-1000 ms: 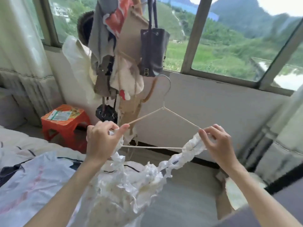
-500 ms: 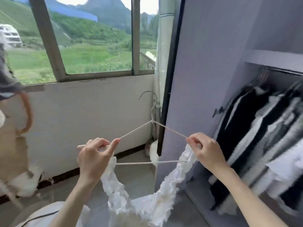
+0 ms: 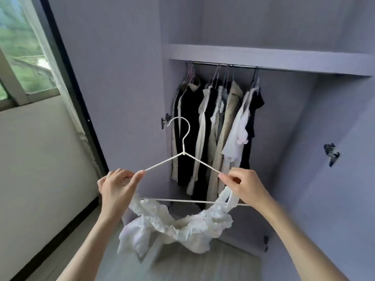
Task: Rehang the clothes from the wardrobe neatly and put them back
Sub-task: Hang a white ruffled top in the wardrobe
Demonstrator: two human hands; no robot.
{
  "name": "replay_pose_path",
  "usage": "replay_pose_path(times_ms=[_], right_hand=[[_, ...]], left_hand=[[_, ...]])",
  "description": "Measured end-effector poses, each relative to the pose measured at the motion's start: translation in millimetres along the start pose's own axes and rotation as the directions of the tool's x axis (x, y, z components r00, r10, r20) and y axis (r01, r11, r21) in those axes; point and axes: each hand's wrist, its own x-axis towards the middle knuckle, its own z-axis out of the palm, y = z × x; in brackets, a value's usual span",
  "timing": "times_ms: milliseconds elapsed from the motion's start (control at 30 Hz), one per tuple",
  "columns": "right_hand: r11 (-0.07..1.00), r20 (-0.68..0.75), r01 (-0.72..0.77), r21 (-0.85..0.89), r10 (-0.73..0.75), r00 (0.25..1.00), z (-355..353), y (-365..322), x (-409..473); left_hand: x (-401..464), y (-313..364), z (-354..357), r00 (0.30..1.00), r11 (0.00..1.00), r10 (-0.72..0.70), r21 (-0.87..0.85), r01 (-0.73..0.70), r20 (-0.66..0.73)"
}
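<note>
Left hand (image 3: 115, 187) and right hand (image 3: 246, 184) each pinch a shoulder of the white hanger (image 3: 183, 159), near the wardrobe rail (image 3: 223, 65); the frilly white top (image 3: 178, 226) droops loosely; it could slip off during hooking.

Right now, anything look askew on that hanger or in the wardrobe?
The white ruffled garment sags below the white wire hanger, bunched, caught only at the ends that the left hand and right hand pinch. The clothes on the wardrobe rail hang straight.
</note>
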Motion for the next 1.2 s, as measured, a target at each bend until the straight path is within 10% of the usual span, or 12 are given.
replay_pose_path(times_ms=[433,833,1200], right_hand=[[0.953,0.266,-0.268,0.140,0.224,0.937,-69,4,-29],[0.775,-0.359,-0.536,0.336,0.631,0.687,-82,61,-35],[0.795,-0.543,-0.495,0.351,0.604,0.583,-128,142,78]], left_hand=[[61,61,111,0.949,0.999,0.019,-0.043,-0.005,0.315],[36,87,177,0.729,0.955,0.249,-0.034,-0.295,0.637],[115,172,245,0.657,0.710,0.642,0.019,-0.704,0.395]])
